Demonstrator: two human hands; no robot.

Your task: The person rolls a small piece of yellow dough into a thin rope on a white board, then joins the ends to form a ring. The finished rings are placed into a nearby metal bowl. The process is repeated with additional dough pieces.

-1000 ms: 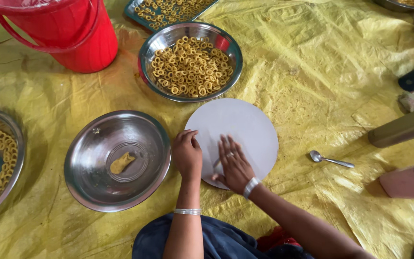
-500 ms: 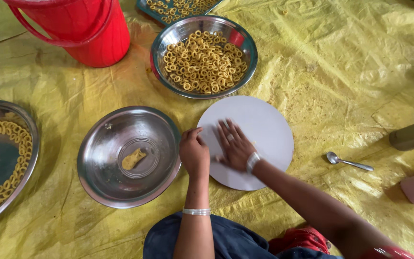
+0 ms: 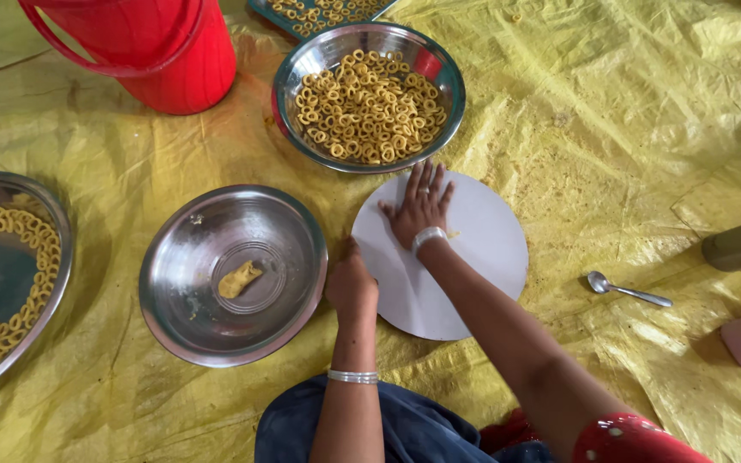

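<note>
A round white board (image 3: 482,249) lies on the yellow sheet in front of me. My right hand (image 3: 419,206) presses flat on its far part, fingers spread and palm down. My left hand (image 3: 351,285) rests closed as a fist at the board's left edge; whether it holds anything is hidden. Left of it stands a steel bowl (image 3: 173,266) with one small lump of yellow dough (image 3: 238,279) inside. Beyond the board sits a second steel bowl (image 3: 300,69) full of yellow dough rings (image 3: 369,107).
A red bucket (image 3: 160,47) stands at the far left. A steel plate (image 3: 53,231) with dough rings lies at the left edge. A tray of rings (image 3: 319,10) is at the top. A spoon (image 3: 623,290) lies to the right of the board.
My right hand slid from the near part of the white board to its far part, fingers spread flat. The left fist stayed at the board's left edge. The view shifted slightly.
</note>
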